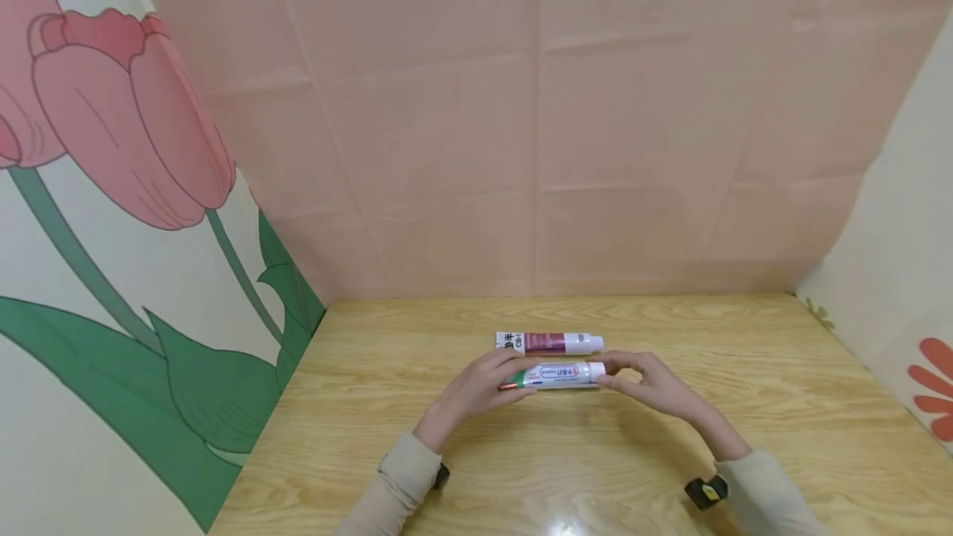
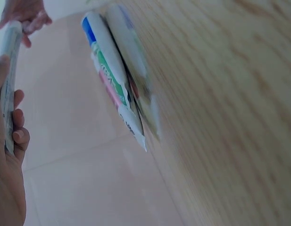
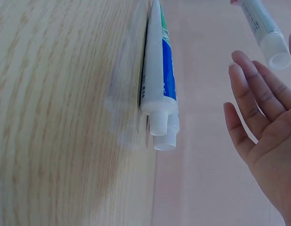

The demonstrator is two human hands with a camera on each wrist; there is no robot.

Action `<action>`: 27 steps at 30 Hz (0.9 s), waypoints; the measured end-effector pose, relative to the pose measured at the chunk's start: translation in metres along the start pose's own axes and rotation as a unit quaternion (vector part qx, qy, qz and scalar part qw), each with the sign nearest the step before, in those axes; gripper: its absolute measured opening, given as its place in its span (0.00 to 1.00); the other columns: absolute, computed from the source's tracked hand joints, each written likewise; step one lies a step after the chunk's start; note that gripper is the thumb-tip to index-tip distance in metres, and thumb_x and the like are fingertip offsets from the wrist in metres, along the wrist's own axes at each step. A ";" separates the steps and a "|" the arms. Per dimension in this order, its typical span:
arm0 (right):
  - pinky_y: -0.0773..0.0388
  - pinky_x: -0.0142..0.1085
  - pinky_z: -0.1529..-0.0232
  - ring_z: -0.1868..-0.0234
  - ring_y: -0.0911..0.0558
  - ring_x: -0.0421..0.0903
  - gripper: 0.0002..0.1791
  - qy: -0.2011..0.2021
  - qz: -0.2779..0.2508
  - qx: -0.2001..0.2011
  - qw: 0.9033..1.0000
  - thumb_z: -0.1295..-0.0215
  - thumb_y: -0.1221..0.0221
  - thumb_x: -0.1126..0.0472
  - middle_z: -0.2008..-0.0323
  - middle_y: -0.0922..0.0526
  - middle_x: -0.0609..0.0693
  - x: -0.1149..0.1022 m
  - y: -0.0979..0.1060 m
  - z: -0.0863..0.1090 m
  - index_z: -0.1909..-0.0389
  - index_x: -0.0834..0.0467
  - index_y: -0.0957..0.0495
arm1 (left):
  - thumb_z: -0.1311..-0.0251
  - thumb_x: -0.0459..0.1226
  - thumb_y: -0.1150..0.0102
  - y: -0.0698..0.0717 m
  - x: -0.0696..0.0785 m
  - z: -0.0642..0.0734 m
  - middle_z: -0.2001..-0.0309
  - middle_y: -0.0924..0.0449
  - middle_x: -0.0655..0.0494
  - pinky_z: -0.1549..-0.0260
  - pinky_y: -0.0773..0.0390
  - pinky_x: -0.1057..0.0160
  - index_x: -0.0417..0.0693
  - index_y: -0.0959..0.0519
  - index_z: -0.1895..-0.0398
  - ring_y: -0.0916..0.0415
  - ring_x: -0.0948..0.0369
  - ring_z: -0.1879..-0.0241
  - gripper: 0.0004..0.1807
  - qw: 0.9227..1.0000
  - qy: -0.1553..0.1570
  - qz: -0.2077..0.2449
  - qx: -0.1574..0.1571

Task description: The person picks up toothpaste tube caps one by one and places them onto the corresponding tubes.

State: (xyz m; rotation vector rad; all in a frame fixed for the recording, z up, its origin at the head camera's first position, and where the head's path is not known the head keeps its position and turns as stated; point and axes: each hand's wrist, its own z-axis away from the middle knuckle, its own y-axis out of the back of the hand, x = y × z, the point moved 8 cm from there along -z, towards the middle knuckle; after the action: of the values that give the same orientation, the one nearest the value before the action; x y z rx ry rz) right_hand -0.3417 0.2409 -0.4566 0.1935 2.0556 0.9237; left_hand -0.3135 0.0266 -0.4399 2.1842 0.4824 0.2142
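My left hand point(image 1: 480, 385) holds a white toothpaste tube point(image 1: 562, 375) level above the table, thumb and fingers round its crimped end. The white cap points right. Beside that cap is my right hand point(image 1: 655, 387), its fingers spread and extended in the right wrist view; contact with the cap cannot be told. Behind the held tube lies a white and purple tube point(image 1: 546, 343). The right wrist view shows a blue, green and white tube point(image 3: 154, 70) on the table, in front of another tube's cap point(image 3: 165, 141). From the head view, the blue and green tube seems hidden.
The wooden table point(image 1: 357, 437) runs back to a pink creased sheet point(image 1: 536, 147). A wall with painted tulips point(image 1: 134, 114) borders the left side. On the right stands a pale wall point(image 1: 893, 271) with a red flower.
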 end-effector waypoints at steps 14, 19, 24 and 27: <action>0.24 0.37 0.52 0.58 0.20 0.38 0.28 0.052 -0.017 0.011 0.998 0.45 0.35 0.61 0.49 0.21 0.44 -0.004 0.003 0.002 0.42 0.52 0.28 | 0.45 0.45 0.37 0.003 -0.003 0.002 0.51 0.24 0.57 0.50 0.29 0.77 0.47 0.27 0.42 0.27 0.66 0.53 0.27 1.000 0.001 -0.002 0.014; 0.25 0.37 0.52 0.58 0.20 0.39 0.26 0.055 -0.019 0.013 0.998 0.45 0.35 0.62 0.50 0.20 0.46 -0.018 0.007 0.001 0.44 0.54 0.26 | 0.45 0.45 0.37 0.003 -0.003 0.001 0.52 0.24 0.57 0.49 0.29 0.77 0.45 0.26 0.43 0.27 0.66 0.53 0.26 1.000 0.000 0.000 0.015; 0.23 0.40 0.54 0.60 0.19 0.45 0.24 0.060 -0.019 0.023 0.998 0.47 0.34 0.66 0.54 0.19 0.51 -0.043 0.014 -0.001 0.47 0.60 0.25 | 0.45 0.46 0.37 0.003 -0.004 0.002 0.52 0.24 0.58 0.50 0.29 0.77 0.47 0.27 0.43 0.27 0.67 0.53 0.26 1.000 -0.001 0.000 0.018; 0.23 0.41 0.54 0.61 0.18 0.48 0.23 0.061 -0.019 0.029 0.998 0.47 0.34 0.67 0.55 0.18 0.51 -0.044 0.015 -0.001 0.48 0.61 0.25 | 0.46 0.45 0.37 0.003 -0.004 0.002 0.53 0.24 0.58 0.51 0.29 0.78 0.47 0.26 0.43 0.27 0.67 0.54 0.27 1.000 -0.002 0.004 0.024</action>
State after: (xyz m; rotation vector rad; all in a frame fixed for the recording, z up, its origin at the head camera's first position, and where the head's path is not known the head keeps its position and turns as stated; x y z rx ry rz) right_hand -0.3177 0.2318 -0.4177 0.1305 2.1928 0.8726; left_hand -0.3154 0.0215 -0.4384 2.2329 0.4815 0.2034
